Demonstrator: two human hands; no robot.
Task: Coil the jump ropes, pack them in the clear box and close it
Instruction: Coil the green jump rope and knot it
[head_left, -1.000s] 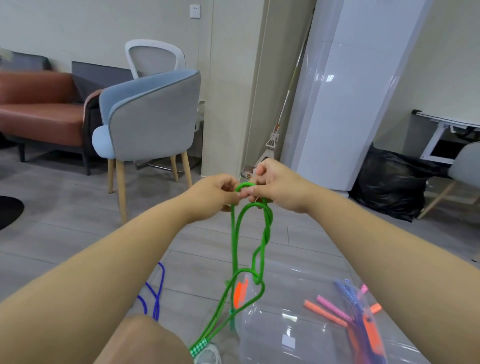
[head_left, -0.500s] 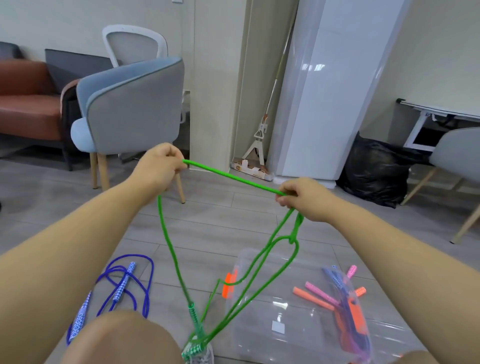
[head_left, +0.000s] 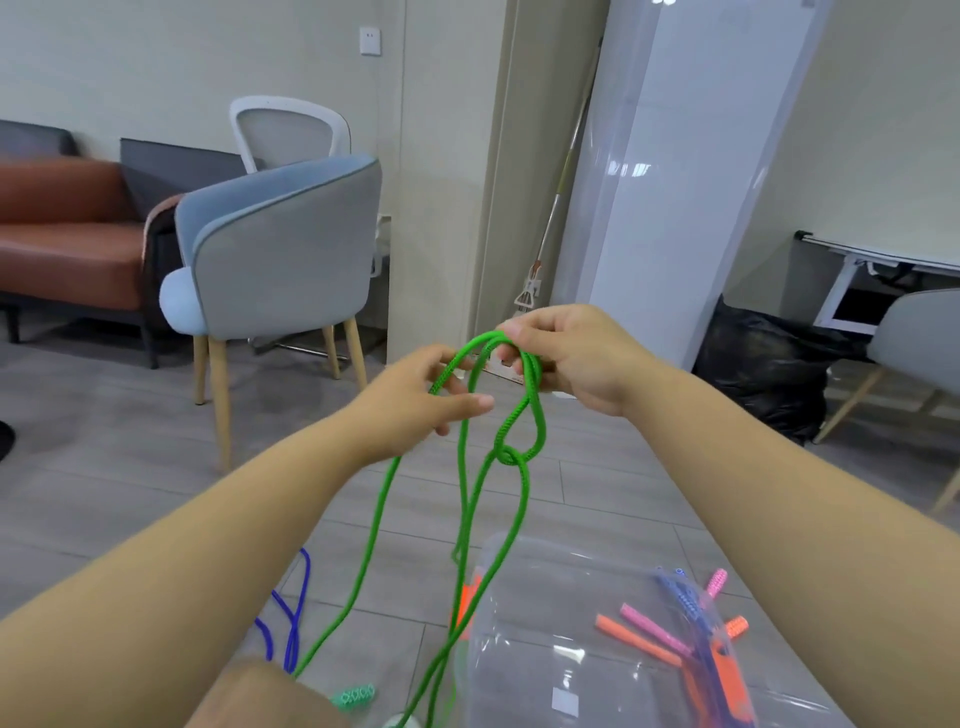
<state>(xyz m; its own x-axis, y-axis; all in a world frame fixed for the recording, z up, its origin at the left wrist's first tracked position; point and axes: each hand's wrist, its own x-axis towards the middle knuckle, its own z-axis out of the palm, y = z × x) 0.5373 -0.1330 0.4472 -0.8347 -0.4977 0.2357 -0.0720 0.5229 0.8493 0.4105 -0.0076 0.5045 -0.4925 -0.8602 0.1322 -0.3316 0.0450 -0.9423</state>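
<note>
The green jump rope (head_left: 522, 499) hangs in the air between both hands, above the floor (head_left: 156, 467). The right hand (head_left: 582, 364) holds the top of the gathered loops, its fingers (head_left: 514, 330) curled round the strands. The left hand (head_left: 410, 405) is just left of it and a little nearer. Its fingers (head_left: 480, 400) are half straightened with one strand running across them, and I cannot tell whether they pinch it.

Below the right hand the strands cross in a loose knot (head_left: 508, 457), then fall away to the near floor, where one green handle (head_left: 354, 696) lies. The clear box (head_left: 519, 670) sits near right and already holds orange, pink and blue handles. A blue jump rope (head_left: 292, 623) lies on the floor to its left.

The rope looks light, limp and braided, so it should grip well but hold no shape of its own, and loops will probably slide apart unless they are pinched together. The crossing is likely to snag the coil. The best hold seems to be the bunched loop tops, with the free hand feeding strand from below.
</note>
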